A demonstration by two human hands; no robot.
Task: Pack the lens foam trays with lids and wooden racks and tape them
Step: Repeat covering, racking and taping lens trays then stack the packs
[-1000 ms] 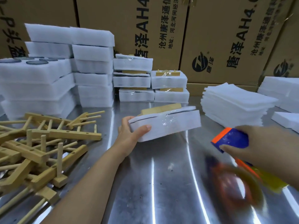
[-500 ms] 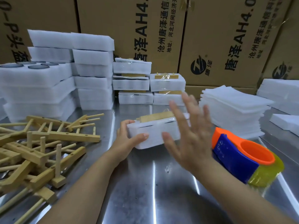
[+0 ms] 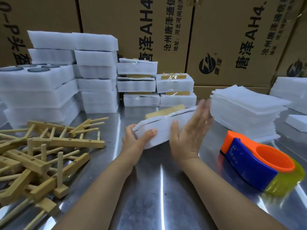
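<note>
Orange-and-blue tape dispenser [image 3: 249,161] dropped to its right, the flattened right hand [image 3: 189,131] presses the taped white foam bundle [image 3: 163,133] the left hand [image 3: 134,141] grips; sealing seems done.

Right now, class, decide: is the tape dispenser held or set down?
Set down. The tape dispenser lies on the steel table, untouched; the right hand lies flat against the foam pack the left hand grips.
</note>
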